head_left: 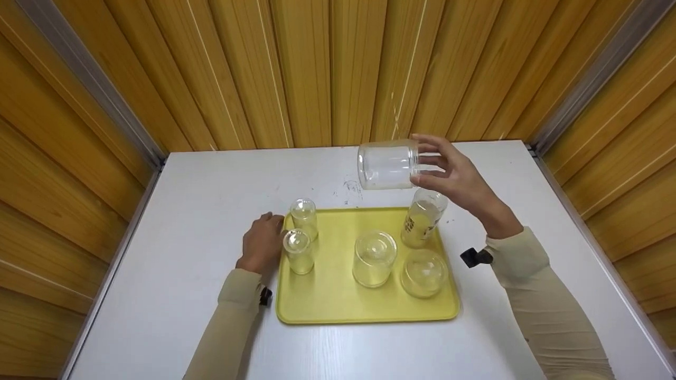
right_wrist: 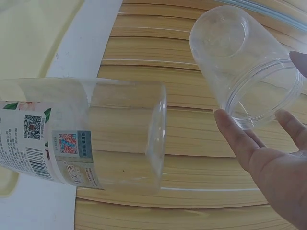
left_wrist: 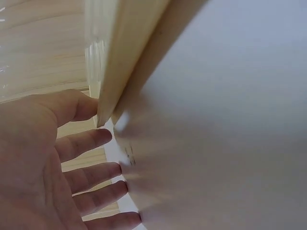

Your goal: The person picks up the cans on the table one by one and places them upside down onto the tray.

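Observation:
My right hand (head_left: 460, 182) grips a clear jar (head_left: 388, 166) by its open mouth, fingers and thumb round the rim. It is held on its side in the air beyond the back right of the yellow tray (head_left: 338, 303), its base toward the left. In the right wrist view the jar (right_wrist: 225, 52) shows a threaded neck between the fingertips. My left hand (head_left: 261, 240) lies at the tray's left edge, beside two small upside-down jars. In the left wrist view, the thumb touches the tray's rim (left_wrist: 127, 52) and the other fingers extend loosely onto the white surface.
On the tray stand two narrow clear jars (head_left: 300, 252) at left, a wider jar (head_left: 374, 264) near the middle, a low round jar (head_left: 424, 274) at front right and a tall labelled jar (head_left: 421, 221) behind it. Wood-pattern panels (head_left: 348, 74) enclose the white table (head_left: 174, 295).

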`<state>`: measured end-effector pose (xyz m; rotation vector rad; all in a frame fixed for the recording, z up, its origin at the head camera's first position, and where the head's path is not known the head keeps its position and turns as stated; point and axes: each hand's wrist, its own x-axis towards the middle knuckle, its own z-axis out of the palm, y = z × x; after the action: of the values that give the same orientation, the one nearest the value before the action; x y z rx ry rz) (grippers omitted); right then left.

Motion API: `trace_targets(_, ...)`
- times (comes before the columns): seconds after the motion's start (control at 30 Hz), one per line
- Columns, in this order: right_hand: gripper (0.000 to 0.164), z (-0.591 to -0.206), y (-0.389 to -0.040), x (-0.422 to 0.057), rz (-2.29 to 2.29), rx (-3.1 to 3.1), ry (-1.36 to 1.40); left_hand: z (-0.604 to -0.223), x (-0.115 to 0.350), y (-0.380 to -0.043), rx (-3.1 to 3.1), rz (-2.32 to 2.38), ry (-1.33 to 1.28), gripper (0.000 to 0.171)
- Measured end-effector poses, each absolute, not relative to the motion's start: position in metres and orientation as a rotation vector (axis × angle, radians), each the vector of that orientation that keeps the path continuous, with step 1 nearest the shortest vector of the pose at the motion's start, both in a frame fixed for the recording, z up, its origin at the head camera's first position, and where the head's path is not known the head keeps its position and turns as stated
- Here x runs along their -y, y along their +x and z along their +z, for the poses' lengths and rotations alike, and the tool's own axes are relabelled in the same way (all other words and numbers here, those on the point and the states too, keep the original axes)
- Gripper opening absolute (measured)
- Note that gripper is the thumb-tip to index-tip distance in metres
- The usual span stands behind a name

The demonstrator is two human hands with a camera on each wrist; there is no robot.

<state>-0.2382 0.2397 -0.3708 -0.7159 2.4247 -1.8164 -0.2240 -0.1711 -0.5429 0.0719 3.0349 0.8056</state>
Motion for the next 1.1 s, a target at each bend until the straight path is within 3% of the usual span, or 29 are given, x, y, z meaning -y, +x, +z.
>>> trace_targets(0.27,0.074,-0.377,-0.227,-0.239,-1.894,-2.331,-0.717,-0.534,0.178,-0.221,-3.05,0.966,-0.055,0.043)
trace_targets(0.57,0.074,-0.381,-0.213,-0.236,-1.985,-2.228,-0.697,-0.494,0.173,-0.21,-3.293,1.244,-0.083,0.041)
trace_targets(0.83,0.073,-0.386,-0.204,-0.233,-2.034,-2.165,-0.688,-0.46,0.148,-0.199,-3.434,1.518,0.265,0.047)
trace_targets(1.1,0.073,-0.39,-0.195,-0.227,-2.048,-2.12,-0.746,-0.434,0.111,-0.185,-3.119,1.788,0.746,0.062)
